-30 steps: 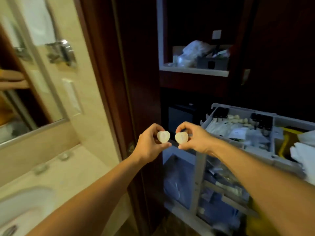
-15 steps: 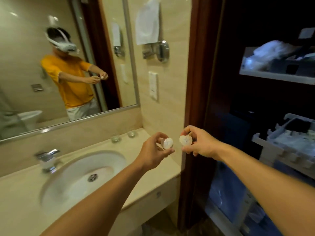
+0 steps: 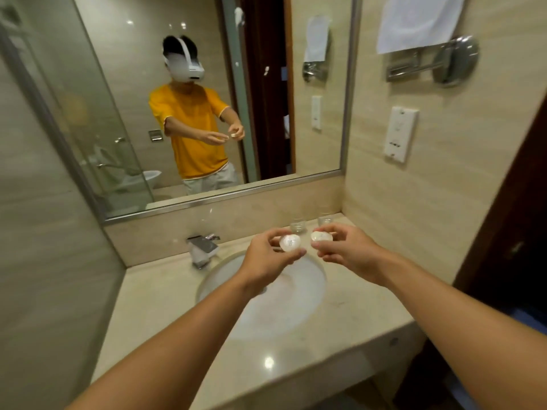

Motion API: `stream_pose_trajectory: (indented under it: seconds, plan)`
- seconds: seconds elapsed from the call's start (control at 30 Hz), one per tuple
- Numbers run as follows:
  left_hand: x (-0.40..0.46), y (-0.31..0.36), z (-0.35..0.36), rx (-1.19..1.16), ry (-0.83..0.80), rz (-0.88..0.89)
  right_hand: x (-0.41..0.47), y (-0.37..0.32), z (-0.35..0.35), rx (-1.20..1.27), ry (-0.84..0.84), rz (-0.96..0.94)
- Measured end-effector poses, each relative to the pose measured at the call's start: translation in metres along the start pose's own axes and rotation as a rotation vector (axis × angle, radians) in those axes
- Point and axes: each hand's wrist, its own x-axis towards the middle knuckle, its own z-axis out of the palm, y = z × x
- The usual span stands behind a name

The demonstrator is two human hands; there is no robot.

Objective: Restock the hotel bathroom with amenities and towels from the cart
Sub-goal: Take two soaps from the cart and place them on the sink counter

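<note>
The bathroom was lined in beige stone, with a wide mirror (image 3: 207, 99) above a pale worktop (image 3: 154, 294) that carried a round white sink (image 3: 284, 303) and a chrome tap (image 3: 202, 250). Two small glasses (image 3: 298, 224) stood at the back of the worktop, near the right wall. I held both arms out over the sink. My left hand (image 3: 266, 260) had its grip pinched on a small white soap (image 3: 290, 242), thumb under it and fingers curled over. My right hand (image 3: 347, 251) gripped a second soap (image 3: 322, 236) the same way. The two pieces were just beside each other, perhaps wrapped, though blur hid the detail. A white towel (image 3: 420, 22) hung over a chrome holder (image 3: 444, 62) on the right wall, above a white wall plate (image 3: 400, 133).
</note>
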Motion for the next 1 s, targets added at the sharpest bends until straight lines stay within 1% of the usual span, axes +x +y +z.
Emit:
stream_pose_trajectory:
  seconds: [0.07, 0.23, 0.33, 0.73, 0.83, 1.0]
  plan:
    - [0.004, -0.01, -0.026, -0.044, 0.025, -0.031, 0.016, 0.001, 0.027, 0.039, -0.034, 0.029]
    - [0.016, -0.042, -0.08, -0.014, 0.086, -0.074, 0.059, 0.007, 0.08, -0.106, -0.128, 0.043]
    - [0.026, -0.062, -0.11, -0.011, 0.147, -0.12, 0.091, 0.012, 0.108, -0.144, -0.169, 0.055]
    - [0.063, -0.143, -0.23, 0.034, 0.516, -0.29, 0.225, 0.053, 0.244, -0.217, -0.409, 0.111]
    - [0.068, -0.164, -0.253, 0.048, 0.576, -0.353, 0.245, 0.066, 0.28, -0.205, -0.41, 0.13]
    - [0.078, -0.202, -0.288, 0.098, 0.625, -0.456, 0.268, 0.086, 0.33, -0.182, -0.38, 0.146]
